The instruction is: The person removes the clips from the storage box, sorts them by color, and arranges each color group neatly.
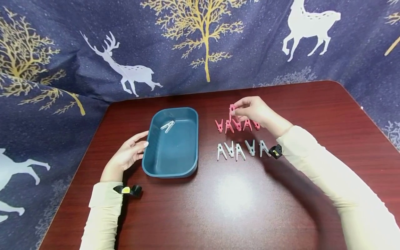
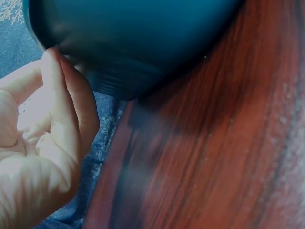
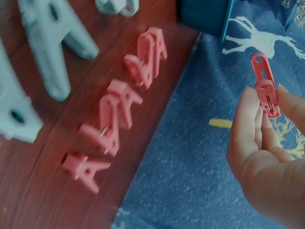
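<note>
My right hand (image 1: 254, 111) pinches a pink clothespin (image 1: 232, 110) between thumb and fingers, raised above a row of pink clothespins (image 1: 229, 126) on the table. In the right wrist view the held clothespin (image 3: 265, 90) is upright, gripped at its lower end. Nearer to me lies a row of several pale grey-green clothespins (image 1: 239, 151). My left hand (image 1: 126, 152) holds the left side of a teal plastic bin (image 1: 170, 172), fingertips at its rim. Inside the bin, toward the back, lies a pale clothespin (image 1: 168, 126). In the left wrist view curved fingers (image 2: 62, 105) meet the bin's edge.
The dark red wooden table (image 1: 187, 215) carries a bright light reflection in front of the pale row. Behind its far edge hangs a blue cloth (image 1: 250, 45) with deer and trees. Black wrist bands with small devices (image 1: 136, 191) sit at both cuffs.
</note>
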The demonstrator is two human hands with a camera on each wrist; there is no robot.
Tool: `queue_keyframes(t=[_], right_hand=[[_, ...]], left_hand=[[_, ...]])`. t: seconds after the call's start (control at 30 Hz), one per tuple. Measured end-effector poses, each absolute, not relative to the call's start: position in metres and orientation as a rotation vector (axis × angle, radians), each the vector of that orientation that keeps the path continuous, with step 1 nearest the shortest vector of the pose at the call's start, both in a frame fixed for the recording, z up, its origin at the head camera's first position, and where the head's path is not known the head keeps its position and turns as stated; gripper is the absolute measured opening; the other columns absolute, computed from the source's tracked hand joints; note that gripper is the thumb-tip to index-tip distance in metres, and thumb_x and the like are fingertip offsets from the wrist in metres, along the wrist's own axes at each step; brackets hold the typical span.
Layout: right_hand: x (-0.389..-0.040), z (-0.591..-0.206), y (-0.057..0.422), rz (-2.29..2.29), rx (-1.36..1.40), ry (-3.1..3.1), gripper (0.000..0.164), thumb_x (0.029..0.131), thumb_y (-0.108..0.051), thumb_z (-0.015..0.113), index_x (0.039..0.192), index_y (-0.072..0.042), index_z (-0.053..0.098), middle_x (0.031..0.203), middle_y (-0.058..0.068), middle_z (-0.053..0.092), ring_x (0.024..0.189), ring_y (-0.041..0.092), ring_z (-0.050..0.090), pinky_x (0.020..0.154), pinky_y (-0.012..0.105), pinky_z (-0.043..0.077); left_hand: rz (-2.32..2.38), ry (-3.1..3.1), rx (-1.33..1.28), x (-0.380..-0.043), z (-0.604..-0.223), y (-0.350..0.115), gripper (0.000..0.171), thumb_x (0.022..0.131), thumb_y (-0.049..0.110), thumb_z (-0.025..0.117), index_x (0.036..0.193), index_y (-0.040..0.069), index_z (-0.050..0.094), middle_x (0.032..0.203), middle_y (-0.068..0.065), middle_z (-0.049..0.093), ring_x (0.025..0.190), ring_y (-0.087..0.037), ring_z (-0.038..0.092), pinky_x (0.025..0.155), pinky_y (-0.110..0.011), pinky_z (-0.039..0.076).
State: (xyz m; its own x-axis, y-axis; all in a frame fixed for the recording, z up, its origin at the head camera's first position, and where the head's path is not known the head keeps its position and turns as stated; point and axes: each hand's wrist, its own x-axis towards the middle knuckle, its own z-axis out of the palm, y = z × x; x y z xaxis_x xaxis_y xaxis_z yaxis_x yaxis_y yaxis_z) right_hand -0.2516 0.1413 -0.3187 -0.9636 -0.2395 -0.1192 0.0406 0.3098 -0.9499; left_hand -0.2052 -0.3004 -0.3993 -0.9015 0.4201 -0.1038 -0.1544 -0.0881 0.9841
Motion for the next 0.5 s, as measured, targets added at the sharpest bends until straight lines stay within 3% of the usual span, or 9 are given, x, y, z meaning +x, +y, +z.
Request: queue_keyframes(t=[0.5], right_hand=[[-0.252, -0.327, 0.177, -1.679, -0.148, 2.373, 0.035, 0.089, -0.003, 0.060, 0.116, 0.018, 0.053, 0.078, -0.003, 0.069, 0.064, 0.003, 0.065, 0.066, 0.024, 0.056]], left_hand=[[2.018, 1.847, 0.262, -0.205, -0.398, -0.300, 0.043, 0.099, -0.001, 0.042, 0.140, 0.012, 0.039, 0.101, 0.002, 0.070, 0.087, -0.010, 0.068, 0.071, -0.026, 0.056]])
